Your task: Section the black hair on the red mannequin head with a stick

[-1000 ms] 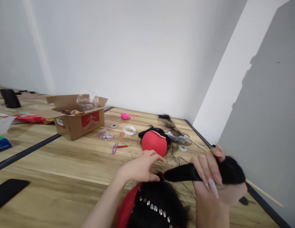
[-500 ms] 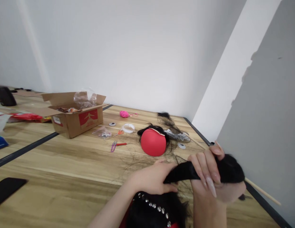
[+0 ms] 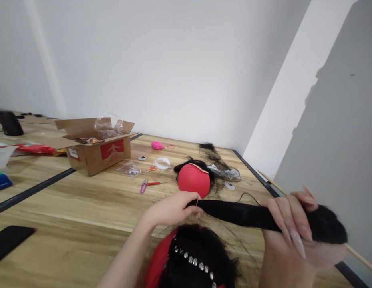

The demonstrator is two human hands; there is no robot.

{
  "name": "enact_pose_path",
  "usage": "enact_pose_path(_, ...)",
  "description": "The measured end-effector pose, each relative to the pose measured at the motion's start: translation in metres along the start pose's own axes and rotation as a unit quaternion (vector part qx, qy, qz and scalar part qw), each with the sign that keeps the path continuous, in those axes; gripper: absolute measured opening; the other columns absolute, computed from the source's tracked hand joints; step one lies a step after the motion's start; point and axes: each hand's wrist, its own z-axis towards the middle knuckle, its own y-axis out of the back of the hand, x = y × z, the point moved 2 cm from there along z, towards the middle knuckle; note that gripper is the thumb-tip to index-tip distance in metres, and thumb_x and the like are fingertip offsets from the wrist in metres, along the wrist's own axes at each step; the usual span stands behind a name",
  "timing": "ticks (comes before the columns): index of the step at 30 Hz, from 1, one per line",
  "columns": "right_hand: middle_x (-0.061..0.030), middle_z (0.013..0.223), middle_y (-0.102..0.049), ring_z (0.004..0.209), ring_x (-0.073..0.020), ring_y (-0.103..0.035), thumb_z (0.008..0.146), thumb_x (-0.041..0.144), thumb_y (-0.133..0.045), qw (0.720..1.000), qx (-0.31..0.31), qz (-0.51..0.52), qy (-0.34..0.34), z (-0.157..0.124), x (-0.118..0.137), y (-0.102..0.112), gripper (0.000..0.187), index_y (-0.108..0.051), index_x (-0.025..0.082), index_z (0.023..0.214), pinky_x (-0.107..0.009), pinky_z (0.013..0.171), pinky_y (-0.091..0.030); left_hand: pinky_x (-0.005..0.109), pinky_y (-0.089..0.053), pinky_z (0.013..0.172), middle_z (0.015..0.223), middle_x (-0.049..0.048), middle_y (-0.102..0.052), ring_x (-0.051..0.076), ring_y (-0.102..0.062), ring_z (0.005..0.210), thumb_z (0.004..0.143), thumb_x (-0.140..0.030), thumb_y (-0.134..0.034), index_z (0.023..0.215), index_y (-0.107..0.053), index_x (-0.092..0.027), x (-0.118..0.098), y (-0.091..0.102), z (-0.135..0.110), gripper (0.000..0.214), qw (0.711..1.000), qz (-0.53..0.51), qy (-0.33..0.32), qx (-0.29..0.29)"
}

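Note:
A long bundle of black hair (image 3: 242, 214) stretches level across the lower right, between my two hands. My right hand (image 3: 296, 232) is wrapped round its right end, where the tuft sticks out past my fingers. My left hand (image 3: 174, 208) pinches the bundle's left end, with a thin yellowish pin at my fingertips. Just below, at the bottom edge, sits a red head form covered with black hair and a row of silver pins (image 3: 191, 260). A second red head form (image 3: 193, 181) with black hair round it lies on the wooden table (image 3: 84, 208) beyond my left hand.
An open cardboard box (image 3: 97, 146) stands at the left. Small scissors (image 3: 148, 185), a plastic bag, tape rolls and pink yarn (image 3: 157, 145) lie behind the red form. A black phone (image 3: 8, 242) lies bottom left. A thin wooden stick (image 3: 274, 183) runs along the right edge.
My right hand has drawn the hair bundle out to the right, so it is now longer and taut. My left hand has shifted to pinch its left end.

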Motion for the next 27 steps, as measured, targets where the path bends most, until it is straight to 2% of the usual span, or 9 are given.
enact_pose_path(1, 0.0131, 0.034, -0.033, 0.026, -0.0030, -0.020, 0.084, 0.013, -0.060, 1.000, 0.002, 0.009, 0.004, 0.000, 0.000, 0.001, 0.013, -0.060, 0.016, 0.071, -0.011, 0.030, -0.031, 0.031, -0.046, 0.087, 0.106, 0.0056, -0.069, 0.022, -0.062, 0.098, 0.093, -0.030, -0.056, 0.105, -0.061, -0.019, 0.000, -0.001, 0.000, 0.017, 1.000, -0.006, 0.002, 0.004)
enact_pose_path(3, 0.0130, 0.034, -0.035, 0.026, -0.0030, -0.024, 0.085, 0.013, -0.061, 1.000, 0.009, 0.017, 0.007, 0.000, -0.001, 0.002, 0.013, -0.060, 0.016, 0.073, -0.011, 0.030, -0.032, 0.029, -0.047, 0.084, 0.109, 0.0044, -0.068, 0.022, -0.064, 0.097, 0.086, -0.034, -0.069, 0.114, -0.060, -0.020, -0.004, -0.004, 0.000, 0.033, 1.000, -0.020, 0.002, 0.014)
enact_pose_path(6, 0.0124, 0.033, -0.035, 0.025, -0.0039, -0.027, 0.083, 0.014, -0.063, 1.000, 0.013, 0.007, -0.002, -0.001, -0.001, -0.001, 0.014, -0.059, 0.017, 0.071, -0.013, 0.029, -0.033, 0.027, -0.049, 0.085, 0.116, 0.0030, -0.068, 0.021, -0.065, 0.100, 0.077, -0.039, -0.079, 0.125, -0.058, -0.024, -0.012, -0.012, 0.004, 0.055, 0.997, -0.047, -0.031, 0.046)
enact_pose_path(9, 0.0123, 0.033, -0.037, 0.026, -0.0036, -0.028, 0.083, 0.014, -0.063, 1.000, -0.003, -0.006, -0.006, -0.001, -0.001, -0.002, 0.015, -0.057, 0.018, 0.069, -0.013, 0.030, -0.034, 0.027, -0.049, 0.086, 0.111, 0.0030, -0.071, 0.022, -0.065, 0.100, 0.082, -0.037, -0.072, 0.117, -0.065, -0.022, -0.016, -0.017, 0.008, 0.038, 0.995, -0.045, -0.057, 0.072)
enact_pose_path(12, 0.0133, 0.034, -0.037, 0.026, -0.0025, -0.028, 0.085, 0.013, -0.061, 1.000, -0.001, 0.005, 0.009, 0.001, 0.000, 0.003, 0.015, -0.058, 0.017, 0.072, -0.011, 0.030, -0.034, 0.028, -0.048, 0.087, 0.105, 0.0035, -0.072, 0.023, -0.065, 0.098, 0.085, -0.024, -0.063, 0.106, -0.068, -0.020, -0.010, -0.013, 0.008, 0.022, 0.997, -0.026, -0.040, 0.059)
enact_pose_path(16, 0.0153, 0.034, -0.034, 0.023, -0.0012, -0.023, 0.083, 0.013, -0.065, 0.999, 0.029, 0.036, 0.028, 0.005, 0.002, 0.013, 0.012, -0.060, 0.016, 0.072, -0.011, 0.030, -0.036, 0.031, -0.046, 0.090, 0.104, 0.0052, -0.071, 0.024, -0.063, 0.098, 0.088, -0.022, -0.055, 0.100, -0.067, -0.018, 0.003, -0.003, 0.004, 0.018, 1.000, -0.018, -0.009, 0.019)
enact_pose_path(19, 0.0144, 0.034, -0.037, 0.023, -0.0016, -0.023, 0.080, 0.012, -0.063, 0.999, 0.018, 0.019, 0.029, 0.009, 0.005, 0.018, 0.010, -0.061, 0.016, 0.072, -0.013, 0.031, -0.041, 0.033, -0.045, 0.091, 0.103, 0.0060, -0.070, 0.025, -0.062, 0.098, 0.088, -0.024, -0.055, 0.096, -0.066, -0.018, 0.008, 0.002, 0.001, 0.016, 1.000, -0.023, 0.007, 0.004)
enact_pose_path(23, 0.0151, 0.031, -0.030, 0.021, -0.0012, -0.019, 0.080, 0.013, -0.060, 0.999, 0.012, 0.011, 0.037, 0.009, 0.005, 0.017, 0.013, -0.060, 0.017, 0.068, -0.013, 0.026, -0.038, 0.035, -0.044, 0.094, 0.106, 0.0059, -0.070, 0.025, -0.061, 0.101, 0.087, -0.021, -0.055, 0.100, -0.066, -0.018, 0.006, 0.005, -0.001, 0.017, 0.999, -0.052, 0.011, -0.011)
enact_pose_path(27, 0.0138, 0.034, -0.024, 0.022, -0.0010, -0.028, 0.092, 0.020, -0.053, 0.999, -0.022, -0.015, 0.024, 0.007, 0.004, 0.014, 0.022, -0.062, 0.022, 0.073, -0.006, 0.035, -0.040, 0.032, -0.046, 0.094, 0.100, 0.0019, -0.071, 0.020, -0.064, 0.095, 0.086, -0.018, -0.056, 0.113, -0.062, -0.021, 0.000, 0.007, -0.002, 0.028, 0.992, -0.128, -0.011, -0.018)
